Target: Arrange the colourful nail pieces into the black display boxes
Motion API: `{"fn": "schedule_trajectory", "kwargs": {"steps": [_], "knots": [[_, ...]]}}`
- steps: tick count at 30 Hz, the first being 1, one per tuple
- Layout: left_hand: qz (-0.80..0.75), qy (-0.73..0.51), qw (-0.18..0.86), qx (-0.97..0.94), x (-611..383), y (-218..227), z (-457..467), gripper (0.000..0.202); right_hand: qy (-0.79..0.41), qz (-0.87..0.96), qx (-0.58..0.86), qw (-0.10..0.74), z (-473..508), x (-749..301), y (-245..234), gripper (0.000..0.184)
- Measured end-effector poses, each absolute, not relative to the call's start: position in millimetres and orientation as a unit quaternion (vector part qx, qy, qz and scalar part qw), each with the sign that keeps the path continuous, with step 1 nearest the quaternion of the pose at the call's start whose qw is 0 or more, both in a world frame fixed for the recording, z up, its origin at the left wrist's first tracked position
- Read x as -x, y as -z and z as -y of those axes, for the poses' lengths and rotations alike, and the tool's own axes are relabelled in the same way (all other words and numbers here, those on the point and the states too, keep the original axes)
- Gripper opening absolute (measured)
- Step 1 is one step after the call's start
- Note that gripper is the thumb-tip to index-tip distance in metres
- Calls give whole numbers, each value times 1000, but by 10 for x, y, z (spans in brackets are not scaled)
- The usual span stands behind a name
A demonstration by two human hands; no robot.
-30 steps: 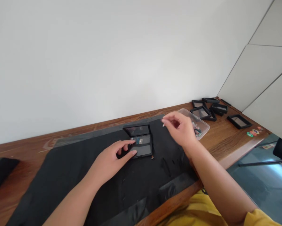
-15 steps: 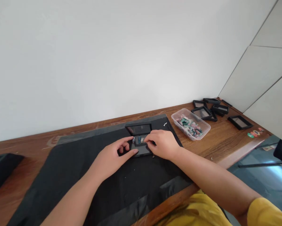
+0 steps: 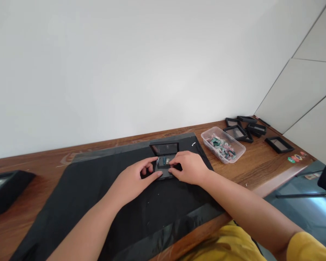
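A small black case (image 3: 165, 149) with a clear film lies open on a black mat (image 3: 97, 195), its lid tilted up at the back. Small coloured pieces rest on its lower half. My left hand (image 3: 135, 179) holds the case's left edge, thumb and fingers curled on the frame. My right hand (image 3: 188, 167) rests on the case's right side, fingers bent and pinched down onto the film beside the pieces. Whether anything lies under those fingertips is hidden.
A clear plastic tub (image 3: 223, 144) of small coloured pieces stands right of the mat. Several black frame cases (image 3: 243, 128) lie at the far right, with another one (image 3: 279, 144) near the table's edge. A black box (image 3: 5, 188) sits at the left. Small coloured discs (image 3: 294, 158) lie by the right edge.
My right hand came down from the air near the tub onto the open case, then settled on its right side. My left hand stayed on the case.
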State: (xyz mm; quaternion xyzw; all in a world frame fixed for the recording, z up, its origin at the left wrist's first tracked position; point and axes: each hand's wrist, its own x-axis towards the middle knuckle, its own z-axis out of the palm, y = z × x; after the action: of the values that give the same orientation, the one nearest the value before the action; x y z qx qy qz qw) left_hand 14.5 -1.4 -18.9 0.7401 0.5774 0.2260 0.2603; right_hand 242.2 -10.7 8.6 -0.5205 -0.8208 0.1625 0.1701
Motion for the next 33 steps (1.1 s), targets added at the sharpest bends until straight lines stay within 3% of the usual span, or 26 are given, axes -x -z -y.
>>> {"fn": "schedule_trajectory", "kwargs": {"steps": [15, 33], "knots": [[-580, -217, 263, -739, -147, 151, 31, 68, -229, 755, 573, 221, 35, -2433, -115, 17], [-581, -218, 225, -752, -158, 166, 45, 69, -207, 762, 589, 173, 22, -2425, -124, 27]]}}
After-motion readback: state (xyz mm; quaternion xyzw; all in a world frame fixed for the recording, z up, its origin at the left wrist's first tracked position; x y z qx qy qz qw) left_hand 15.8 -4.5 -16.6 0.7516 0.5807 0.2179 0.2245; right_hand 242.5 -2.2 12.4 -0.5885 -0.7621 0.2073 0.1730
